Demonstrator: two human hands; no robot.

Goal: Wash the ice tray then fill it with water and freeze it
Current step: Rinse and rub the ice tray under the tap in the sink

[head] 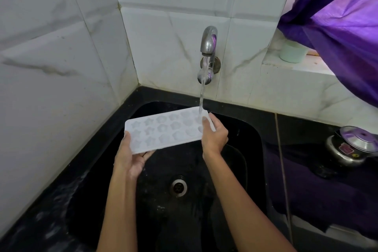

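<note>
A pale, translucent ice tray [166,129] with rows of star- and flower-like moulds was held level above the black sink [253,135], cavities facing up. Its near-left end was gripped by the left hand [131,157], thumb over the rim and fingers curled beneath. Its far-right end was held by the right hand [213,135], the thumb laid on top. A stream of water [201,98] from the steel tap [208,43] was received at the tray's far-right corner, just beside that thumb; whether the moulds held water could not be told. The drain [179,187] lay below, well apart. A steel pot [351,146] stood at the counter's right edge, under a purple curtain [337,16].
</note>
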